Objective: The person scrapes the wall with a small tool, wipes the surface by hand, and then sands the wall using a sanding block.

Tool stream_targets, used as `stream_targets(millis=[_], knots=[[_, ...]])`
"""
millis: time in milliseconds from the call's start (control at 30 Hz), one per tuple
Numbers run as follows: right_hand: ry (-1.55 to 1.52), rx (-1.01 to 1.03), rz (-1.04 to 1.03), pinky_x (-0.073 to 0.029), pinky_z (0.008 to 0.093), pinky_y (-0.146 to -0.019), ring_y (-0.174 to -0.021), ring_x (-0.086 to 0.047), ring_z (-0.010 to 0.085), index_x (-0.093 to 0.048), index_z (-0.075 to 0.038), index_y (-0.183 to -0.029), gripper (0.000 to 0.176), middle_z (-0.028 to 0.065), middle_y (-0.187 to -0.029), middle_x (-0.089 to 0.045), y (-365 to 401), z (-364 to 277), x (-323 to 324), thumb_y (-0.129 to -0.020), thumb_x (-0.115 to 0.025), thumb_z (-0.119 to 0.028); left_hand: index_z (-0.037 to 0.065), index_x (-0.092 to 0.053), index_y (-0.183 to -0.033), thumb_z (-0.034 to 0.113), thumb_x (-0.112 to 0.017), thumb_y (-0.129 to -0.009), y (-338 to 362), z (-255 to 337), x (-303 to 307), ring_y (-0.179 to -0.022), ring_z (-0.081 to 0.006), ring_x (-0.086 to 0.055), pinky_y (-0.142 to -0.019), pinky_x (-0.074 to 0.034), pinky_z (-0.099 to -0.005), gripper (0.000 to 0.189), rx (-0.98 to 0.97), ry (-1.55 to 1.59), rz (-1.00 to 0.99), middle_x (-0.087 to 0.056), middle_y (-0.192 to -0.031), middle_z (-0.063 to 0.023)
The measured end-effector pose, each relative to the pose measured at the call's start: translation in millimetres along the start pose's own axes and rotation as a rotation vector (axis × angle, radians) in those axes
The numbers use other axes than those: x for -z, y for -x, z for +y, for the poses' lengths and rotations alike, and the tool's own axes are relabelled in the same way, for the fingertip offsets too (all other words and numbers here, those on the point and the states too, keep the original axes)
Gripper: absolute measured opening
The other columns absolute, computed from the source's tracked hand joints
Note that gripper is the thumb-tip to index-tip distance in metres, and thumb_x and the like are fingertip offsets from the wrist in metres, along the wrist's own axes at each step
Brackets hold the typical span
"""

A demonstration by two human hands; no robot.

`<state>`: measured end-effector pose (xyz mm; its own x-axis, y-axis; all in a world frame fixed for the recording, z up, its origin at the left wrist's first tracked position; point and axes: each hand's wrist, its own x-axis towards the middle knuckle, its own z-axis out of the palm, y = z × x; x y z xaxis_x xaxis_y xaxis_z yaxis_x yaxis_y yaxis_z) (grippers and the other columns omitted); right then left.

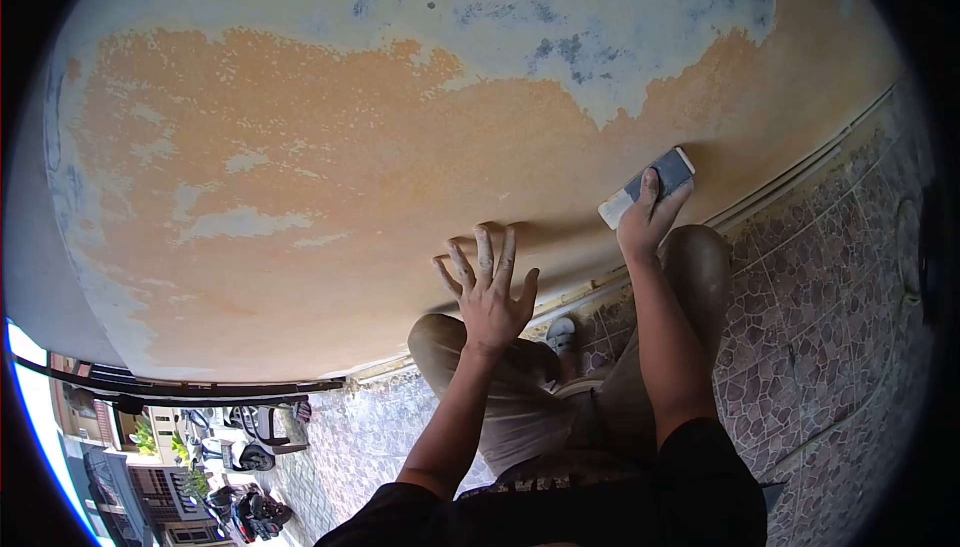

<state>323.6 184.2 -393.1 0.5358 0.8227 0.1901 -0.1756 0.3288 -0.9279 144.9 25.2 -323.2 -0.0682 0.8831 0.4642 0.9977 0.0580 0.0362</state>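
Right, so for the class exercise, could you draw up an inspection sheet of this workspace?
Surface: patchy orange-and-cream painted wall, with dark blotches on the pale part.
Job's things: grey-and-white rectangular block, held at the wall.
Clutter: nothing seen near the block.
Hands: left hand spread against the wall; right hand gripping the block.
Cables: nothing clearly seen.
Surroundings: reddish-brown stone-patterned floor; white scooter and black motorcycle parked beyond.

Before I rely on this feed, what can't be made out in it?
All in the head view:
Block, face toward the wall: hidden by its own body.
Right hand, some fingers: hidden behind block and hand.
Left hand, palm: hidden by the hand's back.
Dark motorbike, fine markings: too small.
Black shirt, upper part: cut off by bottom edge.
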Motion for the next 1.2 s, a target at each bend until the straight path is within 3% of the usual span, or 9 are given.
stream_targets(millis=[100,167,233,400,433,500,733,967,1200], knots=[[-0.027,-0.017,-0.009,-0.044,0.0401,-0.105,-0.121,-0.055,0.0299,-0.028,0.01,-0.146,0.061,0.0266,-0.133,-0.052,-1,-1,-2,-0.108,-0.058,-0.027,0.032,-0.052,-0.154,0.041,-0.071,-0.093,2,-5,10,-0.158,-0.0478,-0.012,-0.124,0.0,-0.068,0.064,-0.095,-0.052,-0.082,-0.03,-0.171,-0.0025],[-0.014,0.055,0.06,-0.048,0.0439,-0.094,-0.105,-0.059,0.0331,-0.038,0.008,-0.132,0.05,0.0255,-0.117,-0.058,-2,-1,-5,-0.108,-0.058,-0.031,0.03,-0.052,-0.154,0.039,-0.074,-0.091,4,-10,16,-0.158,-0.0496,-0.01,-0.124,-0.002,-0.0672,0.067,-0.118,-0.054,-0.103,-0.027,-0.172,-0.0048],[0.029,0.052,0.008,-0.048,0.0419,-0.097,-0.11,-0.058,0.0311,-0.037,0.009,-0.136,0.051,0.025,-0.121,-0.057,-1,-4,0,-0.108,-0.058,-0.029,0.028,-0.053,-0.154,0.037,-0.078,-0.089,6,-16,20,-0.157,-0.0514,-0.009,-0.124,-0.004,-0.0665,0.071,-0.143,-0.054,-0.126,-0.025,-0.173,-0.0071],[0.07,0.143,-0.105,-0.048,0.04,-0.095,-0.107,-0.059,0.0267,-0.039,0.01,-0.136,0.05,0.0219,-0.118,-0.058,19,-22,1,-0.107,-0.06,-0.025,0.014,-0.039,-0.162,0.038,-0.079,-0.087,18,-47,16,-0.157,-0.0526,-0.005,-0.125,-0.003,-0.0652,0.088,0.001,0.029,0.105,-0.014,-0.172,-0.026],[0.065,0.206,-0.138,-0.051,0.0413,-0.084,-0.093,-0.063,0.0297,-0.043,0.008,-0.128,0.045,0.0209,-0.105,-0.062,26,-21,1,-0.105,-0.064,-0.024,0.011,-0.029,-0.165,0.039,-0.079,-0.088,19,-59,17,-0.157,-0.0536,-0.001,-0.124,-0.002,-0.066,0.096,-0.001,-0.049,0.174,-0.005,-0.169,-0.0348],[0.075,0.336,-0.187,-0.052,0.0424,-0.071,-0.076,-0.068,0.0346,-0.049,0.005,-0.117,0.037,0.0198,-0.088,-0.068,36,-16,-4,-0.101,-0.067,-0.023,0.012,-0.025,-0.166,0.044,-0.078,-0.089,25,-91,14,-0.156,-0.0542,0.003,-0.123,-0.002,-0.0681,0.099,0.083,-0.019,0.3,0.0,-0.169,-0.0358],[0.034,0.303,-0.348,-0.052,0.0393,-0.072,-0.078,-0.066,0.0257,-0.05,0.003,-0.116,0.033,0.0149,-0.091,-0.067,69,-50,-17,-0.103,-0.064,-0.024,0.01,0.004,-0.168,0.06,-0.069,-0.092,51,-151,-3,-0.155,-0.0517,0.019,-0.119,0.004,-0.0718,0.116,0.365,0.001,0.444,0.021,-0.166,-0.0349],[-0.343,0.243,-0.377,-0.05,0.0368,-0.071,-0.079,-0.06,0.0207,-0.046,0.004,-0.131,0.04,0.0165,-0.113,-0.062,84,-98,-41,-0.105,-0.057,-0.025,0.01,0.003,-0.168,0.056,-0.072,-0.09,71,-144,-42,-0.152,-0.0598,0.018,-0.116,0.006,-0.0761,0.117,0.342,0.105,0.406,0.019,-0.162,-0.0421],[-0.128,0.728,-0.514,-0.042,0.0406,-0.093,-0.106,-0.045,0.0227,-0.026,0.014,-0.153,0.061,0.0188,-0.124,-0.05,56,-125,-51,-0.108,-0.043,-0.025,0.01,-0.008,-0.168,0.053,-0.072,-0.091,87,-147,-50,-0.151,-0.0637,0.012,-0.117,0.001,-0.0764,0.109,0.301,0.115,0.353,0.012,-0.164,-0.0425]])
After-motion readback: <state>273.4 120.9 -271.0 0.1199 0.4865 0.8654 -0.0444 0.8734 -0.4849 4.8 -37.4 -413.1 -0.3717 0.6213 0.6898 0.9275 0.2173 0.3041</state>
